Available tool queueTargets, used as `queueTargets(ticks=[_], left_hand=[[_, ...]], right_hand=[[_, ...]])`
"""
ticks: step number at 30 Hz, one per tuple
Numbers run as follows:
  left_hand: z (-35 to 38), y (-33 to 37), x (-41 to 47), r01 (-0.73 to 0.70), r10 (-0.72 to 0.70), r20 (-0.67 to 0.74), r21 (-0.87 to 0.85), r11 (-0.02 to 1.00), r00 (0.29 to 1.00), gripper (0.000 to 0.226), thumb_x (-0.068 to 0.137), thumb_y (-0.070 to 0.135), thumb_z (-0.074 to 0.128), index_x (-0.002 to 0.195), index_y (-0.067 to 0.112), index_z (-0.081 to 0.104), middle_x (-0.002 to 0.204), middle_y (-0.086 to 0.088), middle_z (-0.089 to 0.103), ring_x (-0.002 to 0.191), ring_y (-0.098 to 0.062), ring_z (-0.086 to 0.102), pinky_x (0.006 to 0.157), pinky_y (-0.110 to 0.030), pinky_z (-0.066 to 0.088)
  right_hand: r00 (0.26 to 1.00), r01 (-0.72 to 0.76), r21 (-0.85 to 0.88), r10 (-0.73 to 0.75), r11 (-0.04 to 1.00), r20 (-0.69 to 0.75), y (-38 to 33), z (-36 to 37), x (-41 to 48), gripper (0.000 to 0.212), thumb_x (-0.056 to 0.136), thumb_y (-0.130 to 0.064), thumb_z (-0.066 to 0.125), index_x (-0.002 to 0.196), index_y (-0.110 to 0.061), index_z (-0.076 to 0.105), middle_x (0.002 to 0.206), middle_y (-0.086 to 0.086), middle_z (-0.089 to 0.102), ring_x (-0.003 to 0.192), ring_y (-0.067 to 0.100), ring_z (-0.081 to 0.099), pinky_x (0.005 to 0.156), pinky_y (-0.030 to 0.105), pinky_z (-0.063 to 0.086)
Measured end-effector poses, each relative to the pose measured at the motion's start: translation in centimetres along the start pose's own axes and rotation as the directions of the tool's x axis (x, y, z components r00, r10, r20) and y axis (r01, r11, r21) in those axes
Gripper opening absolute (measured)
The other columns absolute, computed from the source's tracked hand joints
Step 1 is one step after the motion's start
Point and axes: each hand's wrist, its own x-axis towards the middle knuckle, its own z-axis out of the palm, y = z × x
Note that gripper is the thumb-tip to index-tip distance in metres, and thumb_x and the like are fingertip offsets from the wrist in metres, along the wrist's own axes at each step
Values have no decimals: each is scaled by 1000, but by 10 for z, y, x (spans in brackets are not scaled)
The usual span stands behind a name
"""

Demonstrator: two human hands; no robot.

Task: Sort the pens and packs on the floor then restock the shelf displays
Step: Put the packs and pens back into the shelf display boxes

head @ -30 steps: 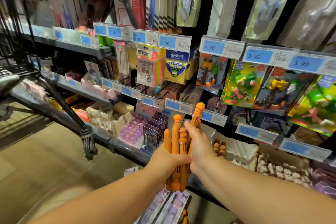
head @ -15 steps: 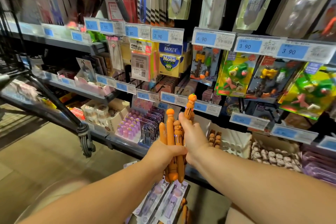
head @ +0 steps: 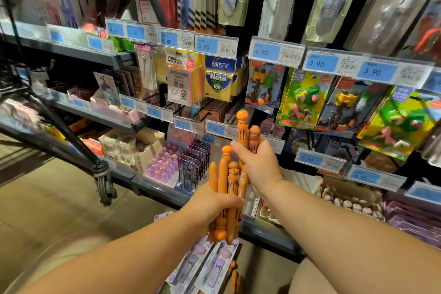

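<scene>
Orange pens point(head: 223, 175) sit clenched in left hand point(head: 212, 207) and right hand point(head: 259, 164); BAOKE Sticky Note pads point(head: 218, 83) hang above, tan floor point(head: 47, 210) below.

The left forearm point(head: 114, 255) and right forearm point(head: 346, 224) are bare — blurred pale-beige cloth point(head: 62, 253) covers the knees below.

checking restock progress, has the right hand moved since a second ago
Yes, the right hand rose; its tallest orange pen now pokes above the 4.90 price tag beside it.
</scene>
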Motion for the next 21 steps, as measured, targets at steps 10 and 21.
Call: queueTargets(ticks=[10,21], left_hand=[[-7,3,5,39,-42,-43,-80,996,998,27,79,-3,70,104,0,60,72,-17,68,67,-37,69,63,-46,57],[-4,7,5,73,-86,-112,-120,990,990,26,81,-1,70,105,1,60,77,-16,68,66,-30,69,59,-38,58]], right_hand=[[988,157,-206,-155,966,28,-10,-21,4,14,85,-29,72,83,-22,60,66,3,58,69,25,58,75,40,48],[986,29,-306,23,951,165,-4,-75,-9,9,87,-6,66,94,-9,61,80,3,66,73,22,63,70,22,46]])
